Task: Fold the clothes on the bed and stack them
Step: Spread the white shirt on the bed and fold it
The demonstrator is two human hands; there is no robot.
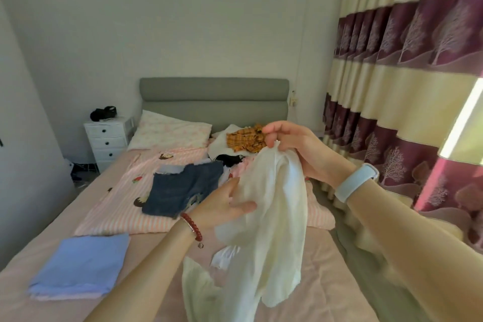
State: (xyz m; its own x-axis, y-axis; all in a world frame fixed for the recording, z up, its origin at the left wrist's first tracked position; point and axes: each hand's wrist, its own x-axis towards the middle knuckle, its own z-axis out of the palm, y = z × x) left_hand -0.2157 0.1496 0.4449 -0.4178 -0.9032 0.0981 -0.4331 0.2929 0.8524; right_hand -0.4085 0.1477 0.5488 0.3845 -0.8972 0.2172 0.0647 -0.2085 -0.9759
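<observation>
A home bedroom: a bed [47, 256] with a grey padded headboard [214, 98] and a pillow [170, 133] stands against a plain wall, a white nightstand [108, 141] with drawers sits beside it, and long cream-and-maroon curtains [407, 65] hang along the right side.

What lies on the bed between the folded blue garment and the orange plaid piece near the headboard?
In the head view, the denim shorts lie on the pink striped blanket, between the folded blue garment and the orange plaid piece.
</observation>
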